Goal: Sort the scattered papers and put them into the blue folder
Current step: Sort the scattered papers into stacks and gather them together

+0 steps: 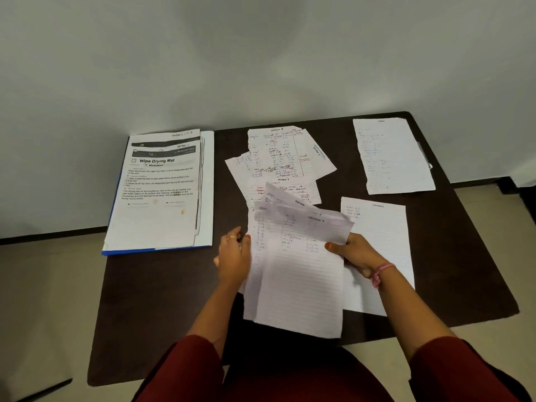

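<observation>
The left hand (233,256) and the right hand (352,252) hold a bundle of lined sheets (298,268) above the near middle of the dark worktop (162,300). Each hand pinches one side edge, thumb on top. Behind the bundle, more handwritten papers (278,158) lie overlapped. To the right lie two single sheets (391,155), one near and one far. The blue folder (130,252) lies at far left under printed pages (162,192).

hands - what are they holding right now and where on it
Both grip a sheaf of lined papers: the left hand on its left edge, the right hand on its right edge, thumb on top.
</observation>
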